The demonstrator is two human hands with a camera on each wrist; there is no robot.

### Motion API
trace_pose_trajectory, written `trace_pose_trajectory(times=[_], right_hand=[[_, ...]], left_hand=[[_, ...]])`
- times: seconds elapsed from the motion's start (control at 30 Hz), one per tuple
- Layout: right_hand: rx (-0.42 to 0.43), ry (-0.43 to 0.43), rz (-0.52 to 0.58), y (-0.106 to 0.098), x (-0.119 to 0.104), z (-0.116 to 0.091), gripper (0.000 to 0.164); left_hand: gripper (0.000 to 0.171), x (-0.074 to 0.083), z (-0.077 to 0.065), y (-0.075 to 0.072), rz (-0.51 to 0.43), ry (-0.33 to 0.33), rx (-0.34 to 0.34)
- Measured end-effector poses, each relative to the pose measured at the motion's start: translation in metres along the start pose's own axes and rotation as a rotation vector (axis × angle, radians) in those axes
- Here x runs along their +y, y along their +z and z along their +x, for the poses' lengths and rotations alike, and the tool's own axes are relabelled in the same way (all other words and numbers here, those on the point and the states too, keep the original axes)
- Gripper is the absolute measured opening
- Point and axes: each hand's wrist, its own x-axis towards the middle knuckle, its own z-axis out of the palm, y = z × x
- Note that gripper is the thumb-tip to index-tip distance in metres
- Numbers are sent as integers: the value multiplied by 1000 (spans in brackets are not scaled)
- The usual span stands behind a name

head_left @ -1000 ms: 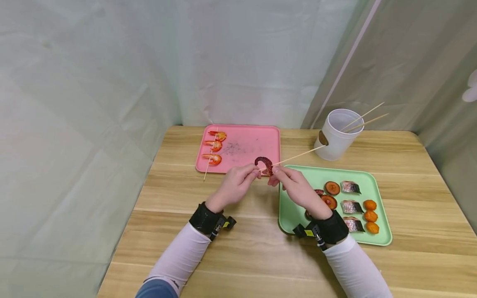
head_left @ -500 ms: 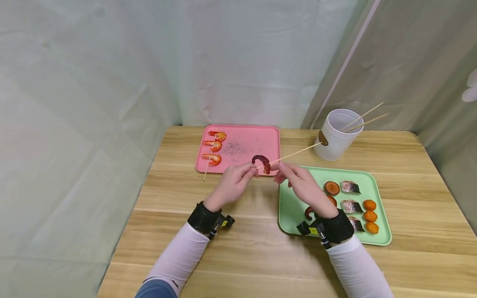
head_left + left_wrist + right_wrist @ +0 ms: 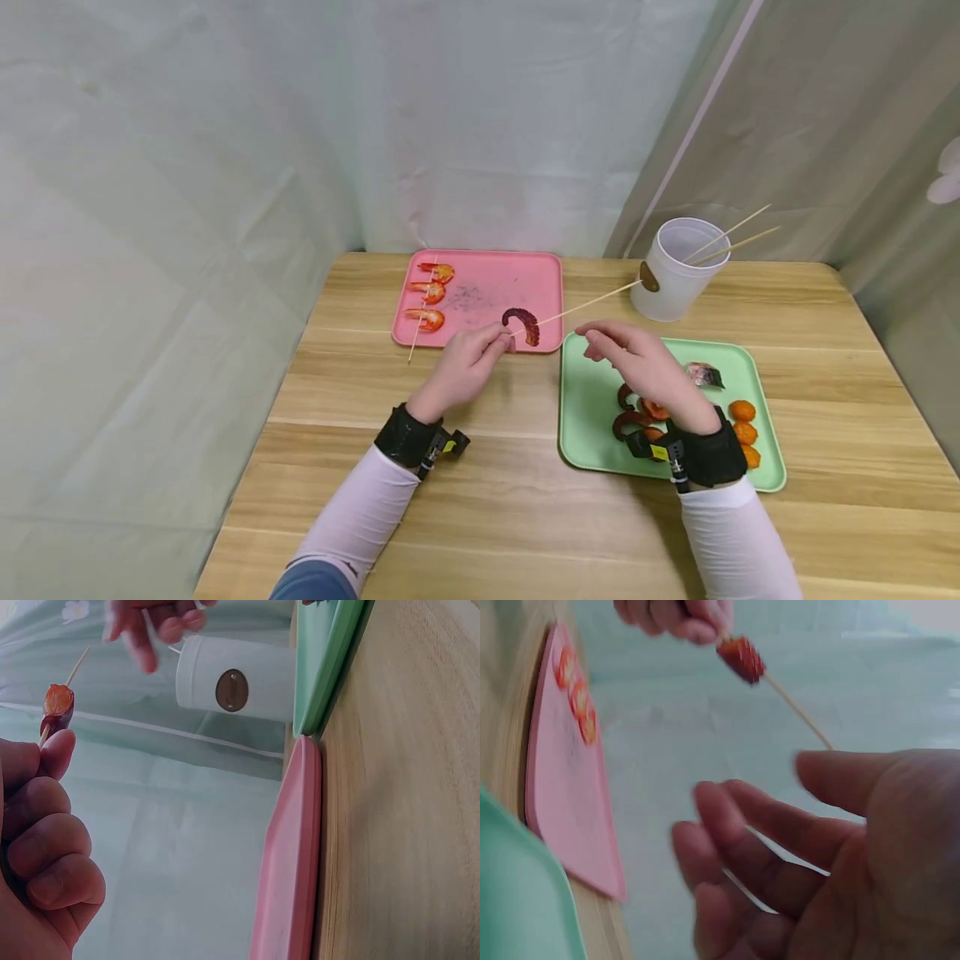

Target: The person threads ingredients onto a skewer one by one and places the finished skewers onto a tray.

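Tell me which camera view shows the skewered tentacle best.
The head view: the tentacle shows there as a full curl, with the skewer running through it. The left wrist view shows it nearly end-on, orange and dark red; the right wrist view, as a short reddish lump. Neither shows the curl.

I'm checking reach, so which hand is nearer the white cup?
Right. The right hand hangs over the green tray, on the near side of the white cup; the left hand, pinching a skewer, is farther left, by the pink tray.
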Motion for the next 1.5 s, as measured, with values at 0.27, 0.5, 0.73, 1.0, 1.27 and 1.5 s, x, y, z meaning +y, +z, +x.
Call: trace_pose_trajectory(times=[0.27,0.5,0.73,1.0,1.27,1.5], right_hand=[[-112,29,-206,-19,19,-16,24],[-250,115,-333,-21,32,-37,9],[-255,167,-422,-20,37,-45,15],[-247,161,-425,-16,39,-46,18],[-228,158,-452,-10,41,-45,28],[-227,203,-469,-9,37,-43,21]], left_hand=[[22,-2,-1,-4,-6,-2,13],[22,-2,-1,-5,-5,13,21],[22,-2,-1,-6,-6,10,26],[21,-1,-1,-8,-14,13,41],[21,-3,0,-9,-11,21,44],[21,-5,0,-10,-12,29,50]])
